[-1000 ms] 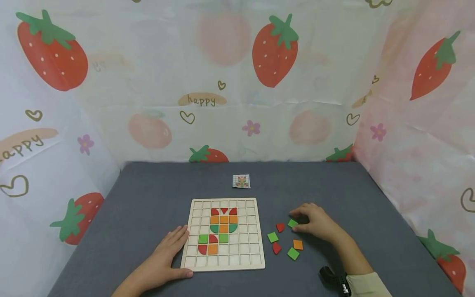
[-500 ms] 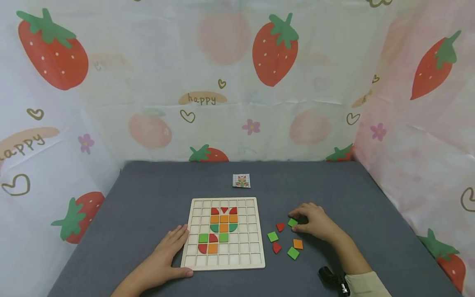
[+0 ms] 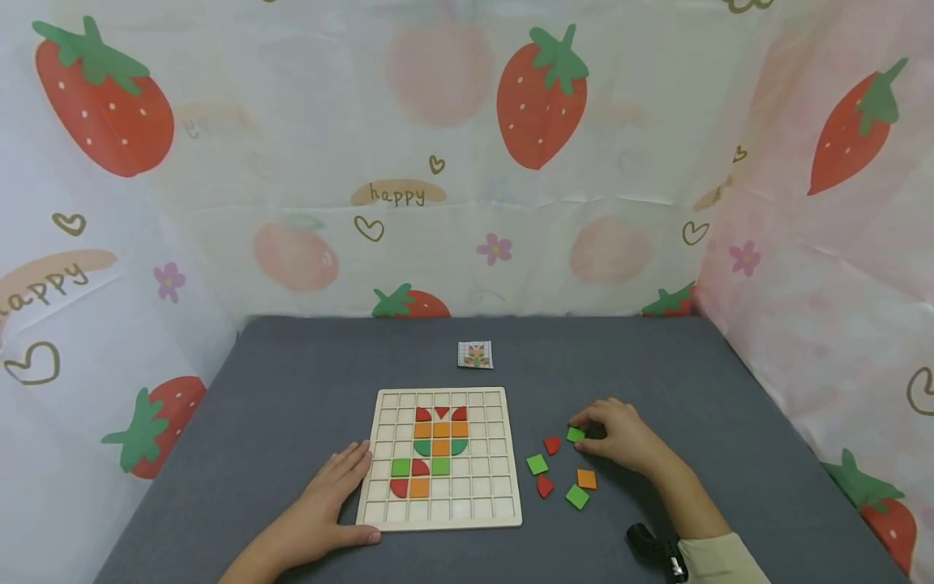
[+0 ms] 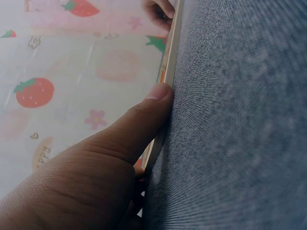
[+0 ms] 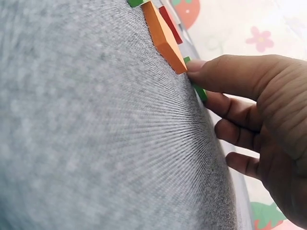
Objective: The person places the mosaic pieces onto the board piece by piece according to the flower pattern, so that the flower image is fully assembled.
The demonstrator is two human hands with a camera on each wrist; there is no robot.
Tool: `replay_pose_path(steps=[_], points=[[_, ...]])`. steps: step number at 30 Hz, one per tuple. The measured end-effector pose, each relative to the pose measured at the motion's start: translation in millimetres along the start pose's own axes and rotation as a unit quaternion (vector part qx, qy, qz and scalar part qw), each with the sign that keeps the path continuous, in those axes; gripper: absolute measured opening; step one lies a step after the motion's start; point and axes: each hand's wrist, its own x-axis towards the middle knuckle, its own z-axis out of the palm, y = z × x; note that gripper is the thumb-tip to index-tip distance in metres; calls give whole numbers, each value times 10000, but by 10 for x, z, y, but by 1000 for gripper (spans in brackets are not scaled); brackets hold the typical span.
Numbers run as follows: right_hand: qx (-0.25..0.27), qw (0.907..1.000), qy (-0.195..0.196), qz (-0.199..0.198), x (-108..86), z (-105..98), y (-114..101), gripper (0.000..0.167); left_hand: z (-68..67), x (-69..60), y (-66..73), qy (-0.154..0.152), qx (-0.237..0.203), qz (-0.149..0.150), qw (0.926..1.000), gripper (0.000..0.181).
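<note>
A pale wooden grid board (image 3: 481,503) lies on the table, partly filled with red, orange and green tiles. Along its left side rests my left hand (image 3: 310,511), fingers extended against the edge and thumb at the near-left corner. In the left wrist view the thumb (image 4: 139,120) touches the board's edge (image 4: 154,151). Right of the board, my right hand (image 3: 627,438) pinches a green square tile (image 3: 576,435) between thumb and index finger, at the table surface. The right wrist view shows that green tile (image 5: 199,92) partly hidden by the fingers.
Near the right hand lie two red tiles (image 3: 552,445), an orange square tile (image 3: 587,479) and two other green square tiles (image 3: 577,497). Beyond the board is a small pattern card (image 3: 475,355). A dark strap (image 3: 653,551) is by the right sleeve. Strawberry-print cloth (image 3: 467,162) surrounds the table.
</note>
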Motion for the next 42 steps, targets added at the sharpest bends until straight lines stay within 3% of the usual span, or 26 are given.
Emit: replay_pose_path(steps=[19,26,33,42], points=[[18,9996,216,-170,-14,-42,-43,24,24,26,20,-18,15,-32,10000,120],[143,9987,323,-372,69,-108,-220,26,-10,-18,36,77,-78,-8,9999,120],[166,9944,519,-907,164,-158,-436,26,-17,-2,50,8,-113,-52,9999,119],[399,9936,150,-1049,278,-113,-786,25,12,-16,30,117,-9,65,9999,119]])
